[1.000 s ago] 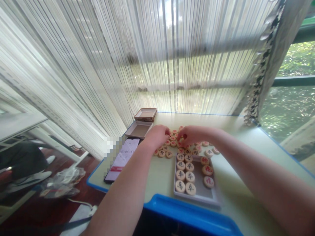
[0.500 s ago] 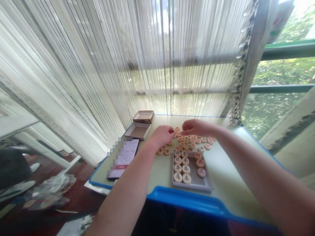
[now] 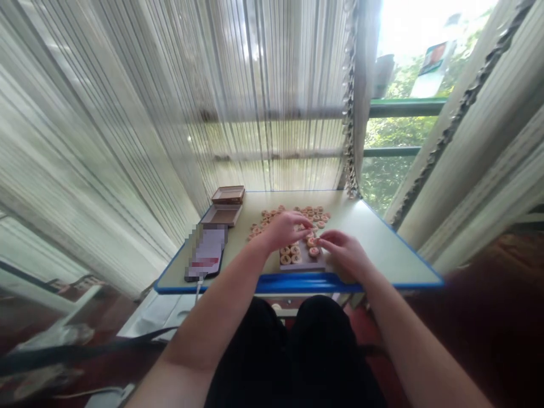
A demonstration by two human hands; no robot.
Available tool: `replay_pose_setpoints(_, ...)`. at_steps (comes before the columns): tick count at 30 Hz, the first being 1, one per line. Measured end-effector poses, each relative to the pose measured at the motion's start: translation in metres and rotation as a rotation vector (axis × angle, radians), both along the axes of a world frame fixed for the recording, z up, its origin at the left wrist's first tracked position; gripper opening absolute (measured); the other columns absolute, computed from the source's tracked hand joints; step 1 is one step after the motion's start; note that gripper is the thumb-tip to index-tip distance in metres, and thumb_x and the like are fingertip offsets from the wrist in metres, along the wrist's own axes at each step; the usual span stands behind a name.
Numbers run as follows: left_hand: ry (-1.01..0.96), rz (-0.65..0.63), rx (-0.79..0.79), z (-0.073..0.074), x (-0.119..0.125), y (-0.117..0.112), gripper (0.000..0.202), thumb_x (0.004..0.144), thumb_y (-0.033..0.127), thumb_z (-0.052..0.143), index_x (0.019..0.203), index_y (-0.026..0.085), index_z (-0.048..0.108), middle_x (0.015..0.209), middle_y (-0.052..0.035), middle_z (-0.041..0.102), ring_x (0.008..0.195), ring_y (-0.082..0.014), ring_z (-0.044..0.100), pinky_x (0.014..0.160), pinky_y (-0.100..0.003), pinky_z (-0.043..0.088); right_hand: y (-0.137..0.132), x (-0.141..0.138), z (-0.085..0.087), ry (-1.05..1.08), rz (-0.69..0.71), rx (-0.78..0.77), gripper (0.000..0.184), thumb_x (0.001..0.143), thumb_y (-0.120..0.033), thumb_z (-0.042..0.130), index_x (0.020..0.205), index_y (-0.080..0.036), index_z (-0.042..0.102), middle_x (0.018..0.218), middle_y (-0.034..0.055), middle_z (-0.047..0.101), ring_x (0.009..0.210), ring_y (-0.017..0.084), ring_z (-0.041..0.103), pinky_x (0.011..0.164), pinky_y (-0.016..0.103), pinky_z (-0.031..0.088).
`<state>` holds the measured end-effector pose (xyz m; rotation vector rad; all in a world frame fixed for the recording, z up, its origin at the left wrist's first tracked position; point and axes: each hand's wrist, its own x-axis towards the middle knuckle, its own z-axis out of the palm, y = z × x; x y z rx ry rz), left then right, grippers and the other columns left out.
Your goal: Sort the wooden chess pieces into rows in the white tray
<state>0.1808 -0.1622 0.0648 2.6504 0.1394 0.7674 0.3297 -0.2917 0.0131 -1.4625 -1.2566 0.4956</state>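
Round wooden xiangqi pieces with black or red characters lie in a shallow grey box [image 3: 302, 268] near the table's front edge. My left hand [image 3: 289, 231] is above the box and hides its far left part. Its fingers are curled toward the thumb; what is between them, if anything, is too small to make out. From the right, my right hand [image 3: 343, 250] reaches over the box's right side, thumb and fingertips pinched at a red-marked xiangqi piece [image 3: 311, 242]. Another red piece [image 3: 314, 252] sits just in front of it. Black-marked pieces [image 3: 290, 255] stand in rows at the left.
Loose xiangqi pieces [image 3: 314, 212] are spread beyond the hands. At the left are an open tray [image 3: 222, 215], a brown box [image 3: 228, 194] behind it, and a phone [image 3: 208, 255] with a cable. The table [image 3: 391, 255] has a blue edge; string curtains hang behind.
Both hands have come back from the loose pieces to the box, the right one now at its right side. The head view has shifted, showing the lap.
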Motion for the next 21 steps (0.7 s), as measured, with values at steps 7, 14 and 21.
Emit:
replay_pose_setpoints(7,0.075,-0.004,0.095,-0.013,-0.005,0.0,0.016,0.075,0.029,0.062,0.081,0.018,0.072,0.079,-0.0054,0.066,0.078,-0.0153,0.057,0.075,-0.027,0.044,0.005,-0.004,-0.008,-0.202,-0.041,-0.028,0.025,0.073,-0.042,0.059,0.079,-0.018,0.065,0.069,0.0013,0.065,0.059,0.013,0.052,0.058,0.026,0.041)
replay_pose_setpoints(14,0.193,-0.003,0.146,-0.02,-0.004,0.0,0.018,0.076,0.032,0.06,0.08,0.02,0.074,0.075,-0.0045,0.064,0.075,-0.0143,0.055,0.073,-0.025,0.041,0.009,0.001,-0.013,-0.386,-0.097,-0.026,0.021,0.074,-0.038,0.058,0.076,-0.019,0.066,0.077,0.0021,0.061,0.062,0.013,0.049,0.061,0.026,0.039)
replay_pose_setpoints(21,0.229,0.038,0.179,-0.02,-0.004,-0.004,0.018,0.075,0.031,0.059,0.08,0.021,0.074,0.08,-0.0048,0.064,0.08,-0.0158,0.053,0.076,-0.026,0.04,0.005,-0.001,-0.01,-0.414,-0.059,-0.043,0.023,0.076,-0.039,0.054,0.081,-0.019,0.066,0.078,0.0025,0.06,0.067,0.014,0.051,0.063,0.027,0.04)
